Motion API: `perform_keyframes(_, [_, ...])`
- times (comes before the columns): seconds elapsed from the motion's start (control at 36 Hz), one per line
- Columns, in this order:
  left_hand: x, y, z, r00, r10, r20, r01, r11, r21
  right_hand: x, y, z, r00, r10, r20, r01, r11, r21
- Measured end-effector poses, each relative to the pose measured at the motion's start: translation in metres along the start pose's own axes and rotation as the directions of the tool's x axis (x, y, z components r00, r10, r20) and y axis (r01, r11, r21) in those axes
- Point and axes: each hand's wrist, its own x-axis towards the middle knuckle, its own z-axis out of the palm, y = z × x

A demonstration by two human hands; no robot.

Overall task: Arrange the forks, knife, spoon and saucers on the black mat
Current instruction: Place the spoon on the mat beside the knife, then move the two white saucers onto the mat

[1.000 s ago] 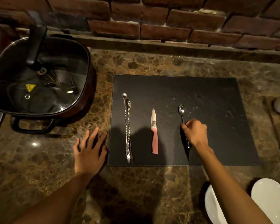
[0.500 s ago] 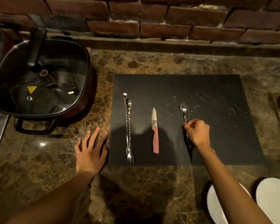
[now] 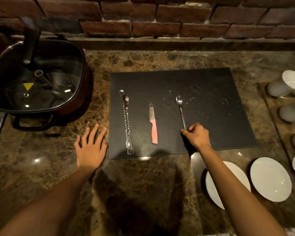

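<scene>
Head view: your right hand (image 3: 197,136) pinches the spoon (image 3: 180,109) by its handle end, near the black mat's (image 3: 211,99) front edge; your left hand (image 3: 90,147) lies spread flat, holding nothing, off its left edge. Dragging could skew the spoon toward the knife (image 3: 153,124). Since a second ago your grip slid back from mid-handle. Both saucers (image 3: 271,178) wait off-mat.

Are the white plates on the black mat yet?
No, both saucers lie on the stone counter, off the black mat at its near right corner.
</scene>
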Motion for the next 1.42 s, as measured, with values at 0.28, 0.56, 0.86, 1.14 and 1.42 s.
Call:
perform_keyframes(0.28, [-0.027,-0.005,-0.016,0.993,0.010,0.117,-0.006,0.999,-0.033,-0.050,0.014,-0.025,0.994,-0.050,0.097,0.046,0.998,0.047])
perform_keyframes(0.56, [-0.050,0.019,-0.038,0.985,-0.068,0.160,0.096,0.980,-0.175,-0.090,0.034,-0.045,0.972,-0.134,0.191,0.113,0.987,0.115])
perform_keyframes(0.86, [-0.115,0.132,-0.014,0.988,0.134,0.079,-0.113,0.967,-0.227,-0.085,0.084,-0.090,0.958,-0.180,0.224,0.153,0.979,0.134])
perform_keyframes(1.14, [-0.140,0.255,0.019,0.975,0.212,0.061,-0.194,0.956,-0.221,-0.043,0.141,-0.117,0.947,-0.187,0.263,0.210,0.976,-0.062])
perform_keyframes(1.42, [-0.129,0.313,0.057,0.973,0.179,0.143,-0.167,0.981,-0.096,-0.013,0.161,-0.122,0.861,-0.240,0.449,0.367,0.904,-0.220])
